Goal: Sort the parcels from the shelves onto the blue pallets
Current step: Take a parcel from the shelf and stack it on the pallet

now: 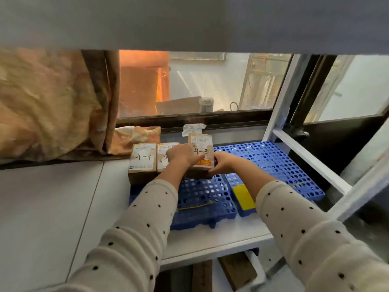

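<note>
A: Where the view begins at the left, what lies beside the pallets?

B: An orange-brown curtain (42, 102) hangs over the pale floor (52, 207). At its foot a crumpled orange bag (136, 140) lies against the wall below the window (200, 85).

A: And the first parcels?

B: A cardboard parcel marked "4-4" (142, 163) stands at the back left corner of the left blue pallet (202, 199). Just beside it, on its right, stands a second parcel (165, 157), its marking largely hidden by the left hand (183, 155).

A: How does that hand lie?

B: It lies on the top and left face of the parcel marked "4-3" (201, 155), with fingers curled over it. The third parcel stands at the back right part of the left pallet, touching the second one.

A: The right hand?

B: The right hand (221, 163) grips the same parcel at its lower right corner, fingers wrapped around the edge. Both arms wear cream sleeves with dark dots (147, 218).

A: Farther right?

B: A crumpled white paper (192, 128) lies on the sill behind the held parcel. The right blue pallet (273, 163) lies just beside the left one and bears a yellow card (244, 197) near its front left corner. A white shelf frame (305, 152) rises at the far right.
</note>
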